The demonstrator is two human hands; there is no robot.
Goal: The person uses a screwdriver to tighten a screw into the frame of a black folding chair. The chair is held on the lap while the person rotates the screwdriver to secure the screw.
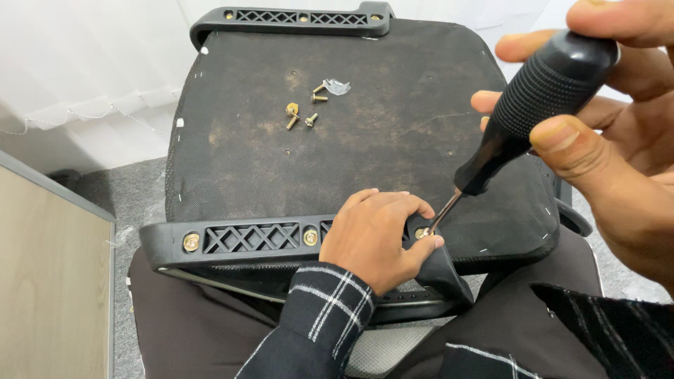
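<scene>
- Head view, centre of the frame: the upturned black fabric-covered chair seat base (365, 133) rests across my lap, its stained underside facing up at me, filling most of the picture.
- Along the lower edge of the seat runs the black plastic armrest bracket with lattice cut-outs (249, 238); a matching black plastic bracket (295, 17) sits at the top of the frame. Judging by what shows, the near bracket already has two brass-coloured screws seated at its left and middle, and the one at its right end is the one in hand.
- My right hand (611, 133), at the right of the frame, is closed around the black ribbed-handle screwdriver (519, 119), thumb pressed on the handle and fingers wrapped behind, the tool tilted down to the lower left.
- My left hand (375, 238), lower centre, is curled over the near bracket, fingers bent, pinching and steadying the spot around the right-end screw (421, 233), where the screwdriver tip meets it.
- Upper centre of the seat: a small cluster of loose brass-coloured screws (302, 112) beside a scrap of clear plastic (337, 87), so I judge some fastening remains.
- Left edge: a pale wooden panel (49, 281) and grey carpet floor (133, 196).
</scene>
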